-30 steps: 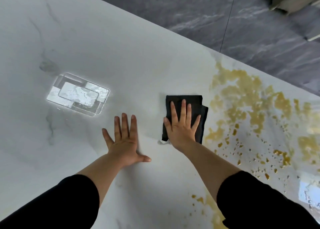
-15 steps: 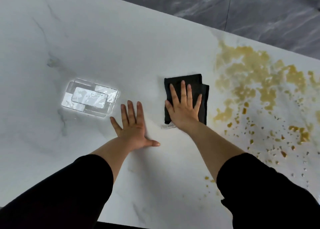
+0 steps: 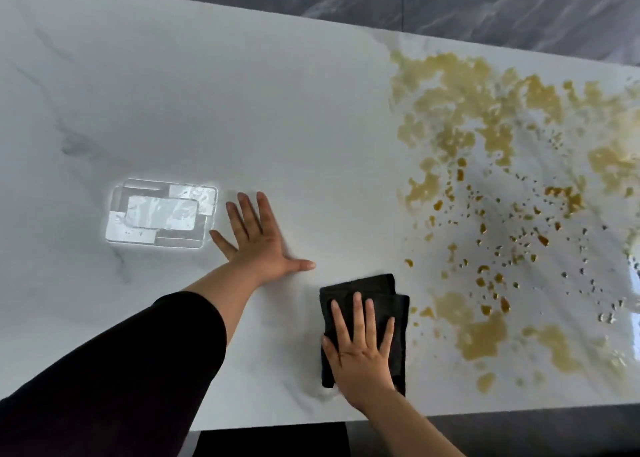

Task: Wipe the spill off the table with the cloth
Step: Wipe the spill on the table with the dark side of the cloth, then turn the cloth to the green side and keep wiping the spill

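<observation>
Your white marble table (image 3: 277,93) stretches out ahead of both hands. The yellow-brown spill (image 3: 485,138) covers the surface to the right of your right hand, in broad patches farther out and small drops nearer, with its closest puddle just beside the cloth. Your left hand (image 3: 258,240) lies flat on bare tabletop, fingers straight, thumb spread toward the right, holding nothing. Your right hand (image 3: 360,356) presses flat on the folded black cloth (image 3: 363,288), fingers straight and slightly fanned, near the table's close edge. Just left of your left hand's fingers sits a bright glassy rectangle (image 3: 161,212); whether it is a clear tray or a reflection cannot be told.
</observation>
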Tool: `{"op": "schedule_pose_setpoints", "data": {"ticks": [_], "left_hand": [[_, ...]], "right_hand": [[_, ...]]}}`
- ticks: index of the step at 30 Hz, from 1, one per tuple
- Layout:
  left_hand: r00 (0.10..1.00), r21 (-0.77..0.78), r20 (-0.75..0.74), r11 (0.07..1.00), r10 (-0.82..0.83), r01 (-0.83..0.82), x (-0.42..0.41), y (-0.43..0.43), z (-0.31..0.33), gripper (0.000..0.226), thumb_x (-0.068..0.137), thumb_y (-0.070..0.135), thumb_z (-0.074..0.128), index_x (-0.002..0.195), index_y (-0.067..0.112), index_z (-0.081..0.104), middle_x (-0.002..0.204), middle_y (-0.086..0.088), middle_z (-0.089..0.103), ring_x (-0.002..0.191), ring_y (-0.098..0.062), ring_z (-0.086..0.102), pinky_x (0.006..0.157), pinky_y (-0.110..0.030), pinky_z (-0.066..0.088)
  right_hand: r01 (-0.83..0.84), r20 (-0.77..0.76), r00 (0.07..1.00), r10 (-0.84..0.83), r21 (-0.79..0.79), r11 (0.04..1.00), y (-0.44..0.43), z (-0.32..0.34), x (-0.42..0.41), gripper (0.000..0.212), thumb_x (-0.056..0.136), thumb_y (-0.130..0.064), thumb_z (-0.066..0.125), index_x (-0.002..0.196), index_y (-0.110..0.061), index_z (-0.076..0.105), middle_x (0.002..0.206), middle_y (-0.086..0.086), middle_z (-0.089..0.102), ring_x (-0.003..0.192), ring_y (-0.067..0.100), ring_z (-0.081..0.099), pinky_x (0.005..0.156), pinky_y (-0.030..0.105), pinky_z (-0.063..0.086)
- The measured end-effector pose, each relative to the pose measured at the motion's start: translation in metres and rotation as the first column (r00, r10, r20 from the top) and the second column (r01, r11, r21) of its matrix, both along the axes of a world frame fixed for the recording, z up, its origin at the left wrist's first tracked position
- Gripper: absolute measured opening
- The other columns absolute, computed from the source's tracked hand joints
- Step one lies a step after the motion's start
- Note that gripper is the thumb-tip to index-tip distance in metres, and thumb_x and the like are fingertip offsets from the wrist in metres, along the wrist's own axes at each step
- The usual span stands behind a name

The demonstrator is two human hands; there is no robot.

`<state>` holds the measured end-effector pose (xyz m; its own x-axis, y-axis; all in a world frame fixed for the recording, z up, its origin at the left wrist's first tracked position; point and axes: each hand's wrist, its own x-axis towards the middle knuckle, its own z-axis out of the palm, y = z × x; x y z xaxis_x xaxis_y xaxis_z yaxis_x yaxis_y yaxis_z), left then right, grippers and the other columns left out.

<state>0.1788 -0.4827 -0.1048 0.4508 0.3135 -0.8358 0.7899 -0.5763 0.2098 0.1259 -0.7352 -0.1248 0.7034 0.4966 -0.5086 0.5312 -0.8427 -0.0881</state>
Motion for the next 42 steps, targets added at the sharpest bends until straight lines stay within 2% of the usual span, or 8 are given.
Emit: {"op": "schedule_pose_setpoints", "data": {"ticks": [4,9,14,21,28,33,38,42], "left_hand": [[1.000,0.022,0.011,1.000,-0.008,0.008,0.000,-0.001,0.000,0.160,0.045,0.087,0.069,0.129,0.026,-0.053,0.141,-0.008,-0.055,0.128,-0.029,-0.051,0.104,-0.069,-0.016],[0.999,0.053,0.037,0.998,-0.020,0.018,-0.002,-0.003,-0.003,0.161,0.042,0.088,0.069,0.130,0.027,-0.052,0.144,-0.008,-0.052,0.132,-0.029,-0.047,0.104,-0.070,-0.013],[0.998,0.091,0.058,0.996,-0.029,0.023,-0.005,-0.005,-0.007,0.162,0.040,0.089,0.069,0.136,0.026,-0.046,0.148,-0.009,-0.047,0.135,-0.030,-0.044,0.105,-0.071,-0.012],[0.996,0.124,0.080,0.992,-0.037,0.027,-0.008,-0.008,-0.006,0.163,0.039,0.089,0.069,0.140,0.025,-0.042,0.150,-0.010,-0.044,0.138,-0.030,-0.040,0.105,-0.071,-0.010],[0.995,0.140,0.090,0.990,-0.043,0.030,-0.010,-0.010,-0.001,0.160,0.043,0.087,0.070,0.142,0.024,-0.040,0.152,-0.010,-0.042,0.140,-0.030,-0.038,0.107,-0.070,-0.008],[0.995,0.145,0.089,0.989,-0.038,0.025,-0.011,-0.011,0.001,0.159,0.045,0.086,0.071,0.143,0.024,-0.038,0.152,-0.010,-0.041,0.140,-0.029,-0.037,0.107,-0.069,-0.008],[0.995,0.152,0.086,0.988,-0.041,0.028,-0.010,-0.012,0.002,0.159,0.046,0.085,0.072,0.143,0.023,-0.038,0.152,-0.011,-0.041,0.141,-0.030,-0.036,0.107,-0.070,-0.008],[0.996,0.149,0.085,0.989,-0.040,0.027,-0.009,-0.011,0.001,0.160,0.044,0.086,0.071,0.143,0.024,-0.039,0.152,-0.010,-0.041,0.140,-0.030,-0.037,0.107,-0.070,-0.008]], "right_hand": [[0.004,-0.039,0.999,-0.005,-0.028,1.000,0.003,-0.001,-0.001,0.065,0.094,-0.055,0.019,0.151,-0.031,-0.001,0.161,0.011,0.001,0.145,0.023,-0.008,0.108,0.061,0.002],[-0.005,-0.091,0.996,0.002,-0.025,1.000,-0.002,-0.003,0.000,0.064,0.091,-0.063,0.004,0.140,-0.044,-0.034,0.151,-0.002,-0.036,0.138,0.020,-0.037,0.109,0.057,-0.022],[0.319,-0.002,0.945,-0.328,0.231,0.919,-0.016,0.020,0.019,0.066,0.095,-0.050,0.044,0.150,-0.040,0.010,0.157,-0.010,0.012,0.141,0.013,0.013,0.114,0.040,0.013],[0.702,-0.144,0.712,-0.687,0.183,0.689,-0.040,0.030,0.050,0.034,0.090,-0.042,0.060,0.114,-0.018,0.057,0.100,-0.007,0.054,0.091,0.014,0.051,0.091,0.036,0.043],[0.424,0.015,0.895,-0.446,0.287,0.859,-0.035,0.056,0.023,0.012,0.100,-0.037,0.041,0.101,-0.026,0.043,0.097,-0.008,0.048,0.066,0.017,0.052,0.053,0.032,0.044],[0.469,0.106,0.846,-0.522,0.316,0.825,-0.035,0.056,0.020,0.017,0.099,-0.035,0.047,0.105,-0.021,0.054,0.111,-0.002,0.051,0.095,0.020,0.050,0.080,0.035,0.044],[0.372,0.173,0.882,-0.439,0.315,0.873,-0.038,0.050,0.024,0.017,0.098,-0.034,0.051,0.104,-0.020,0.057,0.092,-0.003,0.058,0.086,0.020,0.052,0.084,0.036,0.040],[0.294,0.214,0.883,-0.419,0.443,0.847,-0.043,0.046,0.019,0.010,0.094,-0.020,0.060,0.102,-0.016,0.065,0.102,0.002,0.058,0.096,0.026,0.054,0.094,0.041,0.039]]}}
